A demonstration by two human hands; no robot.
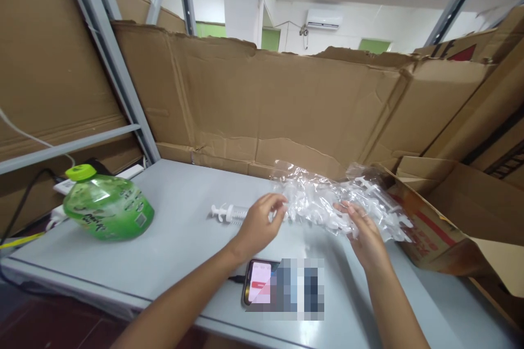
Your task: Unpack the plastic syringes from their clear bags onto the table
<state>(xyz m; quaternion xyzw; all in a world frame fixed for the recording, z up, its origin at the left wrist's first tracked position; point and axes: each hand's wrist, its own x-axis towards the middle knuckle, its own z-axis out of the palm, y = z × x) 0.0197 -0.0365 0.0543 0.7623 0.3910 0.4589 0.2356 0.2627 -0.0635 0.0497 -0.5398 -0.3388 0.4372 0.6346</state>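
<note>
A clear plastic bag full of small white plastic syringes lies on the grey table at centre right. My left hand pinches the bag's left edge between thumb and fingers. My right hand rests against the bag's front right side, fingers curled into the plastic. One loose white syringe lies on the table just left of my left hand, partly hidden behind it.
A green plastic bottle lies on its side at the left, beside a white power strip and cables. A phone lies at the front edge. An open cardboard box sits right. Cardboard sheets wall the back.
</note>
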